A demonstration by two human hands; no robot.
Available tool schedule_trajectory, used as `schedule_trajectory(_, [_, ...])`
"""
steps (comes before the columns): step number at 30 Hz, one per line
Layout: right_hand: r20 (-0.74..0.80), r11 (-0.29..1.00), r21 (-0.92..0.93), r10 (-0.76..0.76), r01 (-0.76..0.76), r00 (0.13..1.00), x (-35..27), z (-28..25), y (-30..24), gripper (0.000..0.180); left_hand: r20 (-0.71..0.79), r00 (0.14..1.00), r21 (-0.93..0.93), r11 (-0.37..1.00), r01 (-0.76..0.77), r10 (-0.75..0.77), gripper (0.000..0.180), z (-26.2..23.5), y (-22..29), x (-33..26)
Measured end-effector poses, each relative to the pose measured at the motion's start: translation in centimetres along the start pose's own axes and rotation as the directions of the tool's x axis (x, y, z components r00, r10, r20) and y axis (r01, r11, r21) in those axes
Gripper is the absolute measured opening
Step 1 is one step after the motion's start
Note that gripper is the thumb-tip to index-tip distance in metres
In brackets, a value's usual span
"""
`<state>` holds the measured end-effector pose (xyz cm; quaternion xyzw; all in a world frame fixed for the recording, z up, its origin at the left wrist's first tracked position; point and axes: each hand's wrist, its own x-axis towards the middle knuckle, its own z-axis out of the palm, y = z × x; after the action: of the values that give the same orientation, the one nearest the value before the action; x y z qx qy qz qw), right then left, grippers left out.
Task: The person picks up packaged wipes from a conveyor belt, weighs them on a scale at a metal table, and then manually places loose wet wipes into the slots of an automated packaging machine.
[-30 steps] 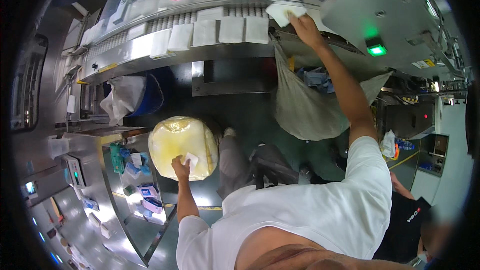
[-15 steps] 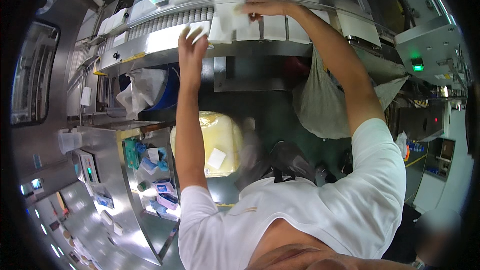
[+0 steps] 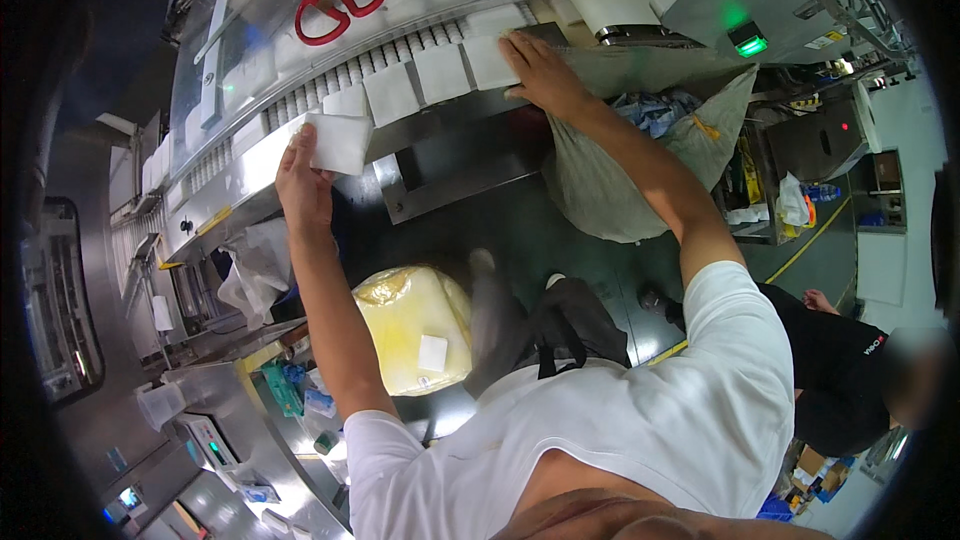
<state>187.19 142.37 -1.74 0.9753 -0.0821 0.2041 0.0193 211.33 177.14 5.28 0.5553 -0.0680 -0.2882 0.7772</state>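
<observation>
My left hand (image 3: 303,180) pinches a white square pad (image 3: 343,144) by its left edge, above the front rail of a conveyor. The pad is tilted and overlaps the front of the row. At the row's right end, my right hand (image 3: 548,78) has its fingers and thumb apart, touching the right edge of another white pad (image 3: 489,62). Between my hands, more pads lie side by side, among them one pad (image 3: 392,93) and its neighbour (image 3: 441,73). Behind them runs the ridged white conveyor belt (image 3: 352,71).
Red-handled scissors (image 3: 340,6) lie on the clear cover behind the belt. A grey cloth sack (image 3: 600,185) hangs below my right forearm. On the floor sits a yellow-wrapped bundle (image 3: 415,325). A co-worker in black (image 3: 835,365) is at the right; a steel bench (image 3: 235,395) stands left.
The view has swung rightward. My left hand, earlier raised with fingers apart, now holds a white pad. My right hand has moved from a blurred pad to the right end of the row.
</observation>
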Motion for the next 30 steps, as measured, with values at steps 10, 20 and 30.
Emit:
schedule_trajectory(10, [0.225,0.563,0.700,0.411,-0.440,0.883,6.1,-1.0,3.5,0.029,-0.126,0.992,-0.065,0.998,0.009,-0.017,0.024,-3.8,-1.5,-5.6])
schedule_trajectory(20, [0.461,0.850,0.005,0.465,-0.526,0.756,10.4,0.8,9.7,0.060,-0.142,0.988,-0.082,0.995,0.053,-0.064,0.022,-4.5,-2.7,-8.8])
schedule_trajectory(30, [-0.102,0.986,-0.008,-0.169,0.169,0.980,5.1,1.1,-7.6,0.094,-0.051,0.992,-0.260,0.960,0.100,-0.118,0.038,1.4,-7.4,-10.0])
